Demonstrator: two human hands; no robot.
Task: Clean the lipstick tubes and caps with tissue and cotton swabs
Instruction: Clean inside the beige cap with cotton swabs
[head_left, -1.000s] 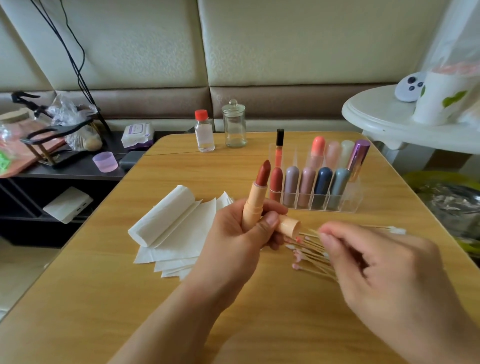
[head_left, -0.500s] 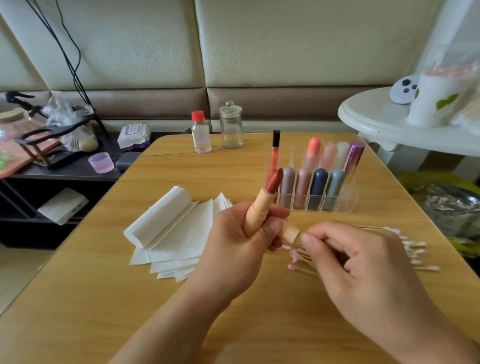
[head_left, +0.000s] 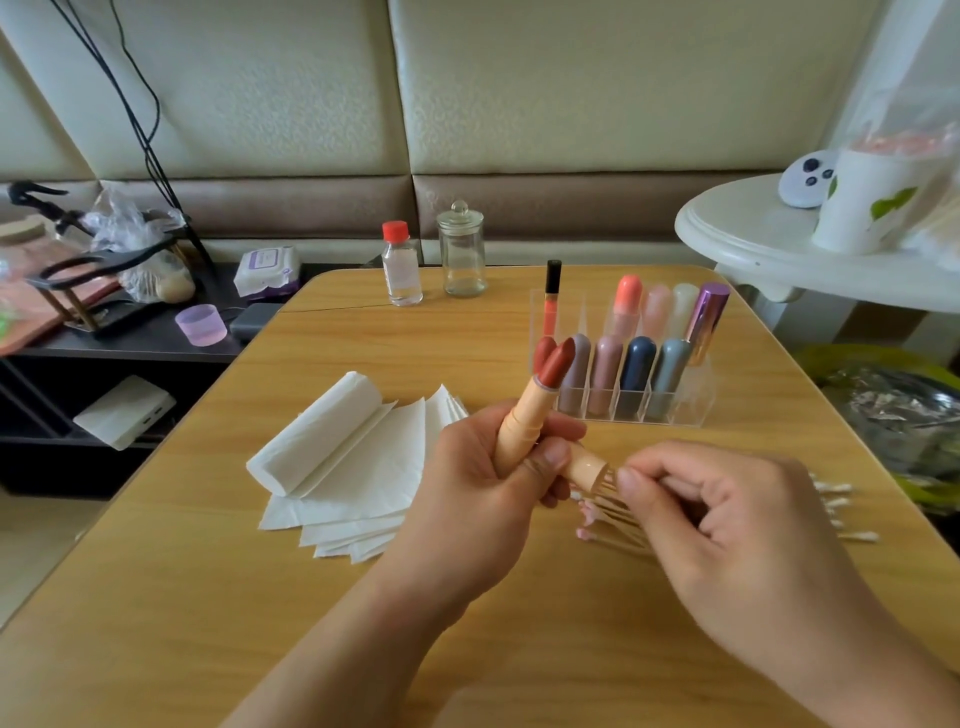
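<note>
- I have one view only, a wide-angle camera worn on the person's head, so no second view shares any of the scene.
- It looks forward and down across the wooden table (head_left: 218, 597) toward the padded wall (head_left: 571, 88).
- Both forearms enter from the bottom edge, close in; straight lines bow toward the frame edges.

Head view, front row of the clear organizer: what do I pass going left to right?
Red bullet-shaped lipstick → mauve-grey capped tube → dusty-pink capped tube → navy capped tube → grey-blue capped tube, all standing in the clear acrylic organizer.
</note>
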